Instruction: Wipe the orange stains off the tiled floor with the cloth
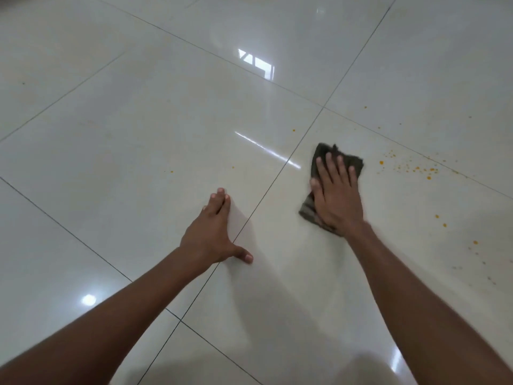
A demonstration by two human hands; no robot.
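Middle of cloth hidden under right hand — only far end and near left corner show. Both forearms cut off by bottom edge. Faint specks at right too small to tell — stain or dirt.

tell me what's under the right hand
The right hand presses flat on a dark cloth lying on the tiled floor. Any stain beneath the cloth is hidden.
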